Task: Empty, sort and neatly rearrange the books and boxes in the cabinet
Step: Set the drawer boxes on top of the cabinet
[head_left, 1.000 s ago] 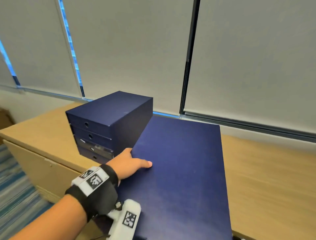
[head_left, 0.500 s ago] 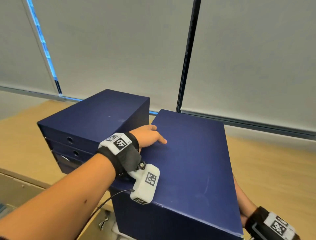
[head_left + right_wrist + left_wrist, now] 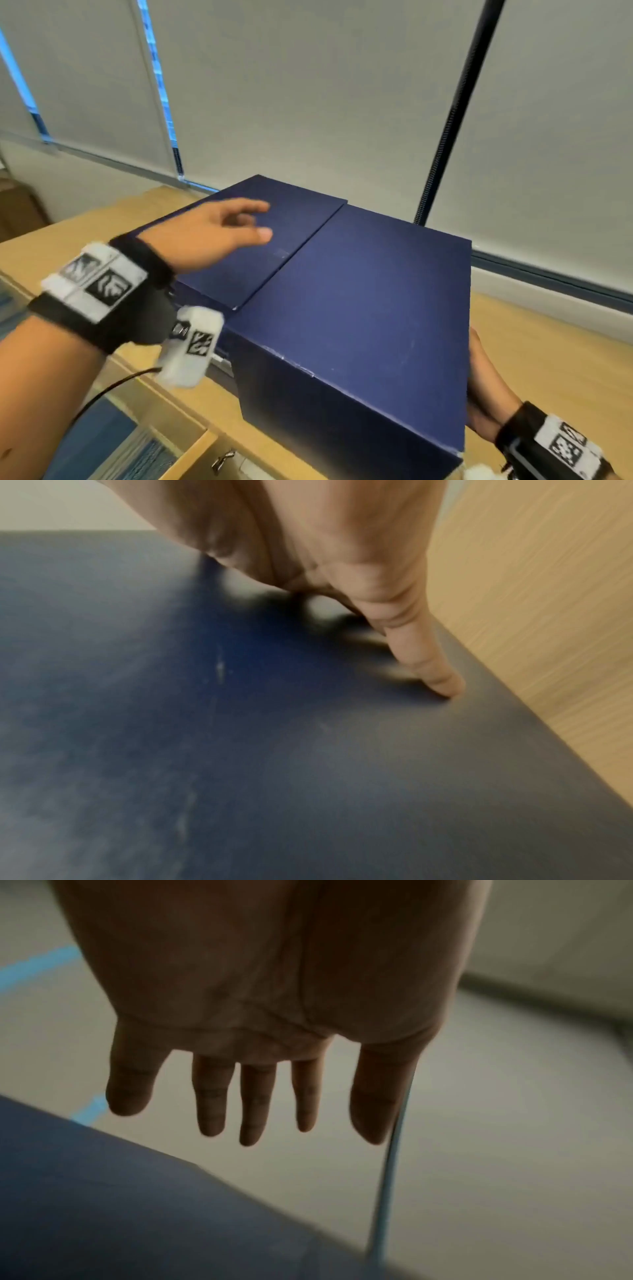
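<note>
Two navy boxes stand side by side on the wooden cabinet top. The large box touches the right side of the navy drawer box. My left hand hovers just above the drawer box, holding nothing. In the left wrist view its fingers are straight and spread over a navy surface. My right hand lies flat against the large box's right side. In the right wrist view, its fingers press on the navy wall.
Grey window blinds and a black pole rise behind the boxes. Bare wooden top extends to the right of the large box. An open cabinet door edge with a latch and blue carpet show at the lower left.
My left hand has lifted off the large box and moved left, over the drawer box. The large box has closed up against the drawer box. My right hand stays on its right side.
</note>
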Demonstrator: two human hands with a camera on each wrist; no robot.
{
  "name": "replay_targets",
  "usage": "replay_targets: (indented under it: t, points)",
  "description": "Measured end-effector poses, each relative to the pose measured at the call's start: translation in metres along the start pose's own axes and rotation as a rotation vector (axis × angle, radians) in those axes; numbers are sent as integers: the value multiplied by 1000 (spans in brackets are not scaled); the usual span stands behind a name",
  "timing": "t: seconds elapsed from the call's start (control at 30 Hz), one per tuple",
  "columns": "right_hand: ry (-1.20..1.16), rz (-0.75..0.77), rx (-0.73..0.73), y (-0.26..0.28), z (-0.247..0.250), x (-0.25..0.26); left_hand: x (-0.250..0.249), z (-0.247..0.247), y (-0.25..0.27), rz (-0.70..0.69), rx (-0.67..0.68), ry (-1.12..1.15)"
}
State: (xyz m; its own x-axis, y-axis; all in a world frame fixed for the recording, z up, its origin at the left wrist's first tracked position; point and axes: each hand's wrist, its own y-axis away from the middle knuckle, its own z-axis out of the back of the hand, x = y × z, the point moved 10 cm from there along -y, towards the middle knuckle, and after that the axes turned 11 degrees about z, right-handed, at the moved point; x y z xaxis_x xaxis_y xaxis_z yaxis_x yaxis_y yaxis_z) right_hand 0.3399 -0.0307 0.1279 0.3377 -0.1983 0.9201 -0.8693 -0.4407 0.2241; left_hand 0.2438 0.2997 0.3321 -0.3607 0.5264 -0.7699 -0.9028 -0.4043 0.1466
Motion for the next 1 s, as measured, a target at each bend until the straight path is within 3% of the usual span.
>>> replay_targets:
  t: [0.1, 0.17, 0.37, 0.47, 0.67, 1.0]
  points:
    - [30, -42, 33, -21, -6, -4, 80, -18, -6, 203, 16, -435]
    - [38, -34, 63, -37, -16, 2, 106, -28, -15, 221, -34, -538]
    - [88, 43, 161, -95, -63, 14, 128, 6, -46, 244, -186, -559]
    - [111, -17, 223, -128, -99, -2, 149, 38, -63, 277, -218, -548]
    - [120, -103, 222, -182, -170, -30, 194, 107, -102, 333, -254, -551]
    - [168, -118, 214, -288, -281, -50, 259, 202, -163, 374, -320, -608]
